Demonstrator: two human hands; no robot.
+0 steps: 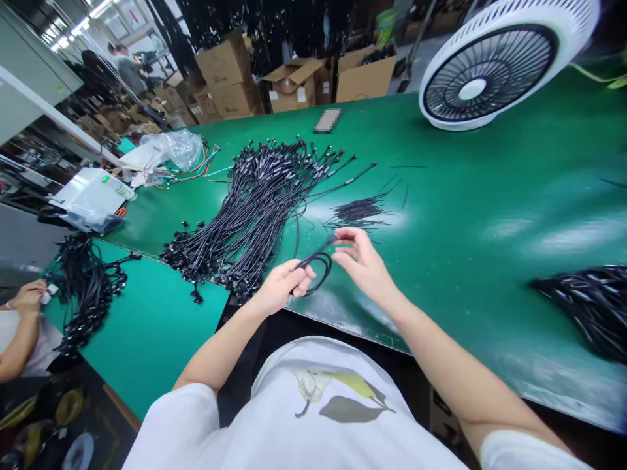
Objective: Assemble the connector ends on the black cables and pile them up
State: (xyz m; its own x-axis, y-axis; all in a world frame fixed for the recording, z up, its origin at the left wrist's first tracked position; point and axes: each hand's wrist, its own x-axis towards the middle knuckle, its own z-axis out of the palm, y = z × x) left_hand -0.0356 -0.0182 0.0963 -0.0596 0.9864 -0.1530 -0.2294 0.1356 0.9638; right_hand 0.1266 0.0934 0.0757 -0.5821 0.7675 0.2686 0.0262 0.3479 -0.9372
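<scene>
2 work surfaces in view: a teal mat at left and a green bench mat running off to the right. Far left, a co-worker's hand sits near the teal mat's edge, pinching a small white item. Just beside it, a tangled bundle of black cables lies on the teal mat. Farther up, a white packet, a clear plastic bag and orange and blue wires lie at the green mat's end. Centre, a large heap of black connector cables fans across the green mat. Left hand is clenched round a coiled black cable, held over the green mat near its front edge. Right hand is half open, fingertips at the cable's upper end; cannot tell if it grips. Just beyond lies a small bunch of short black cables. Behind stand cardboard boxes. Right, a white fan and a black cable pile
</scene>
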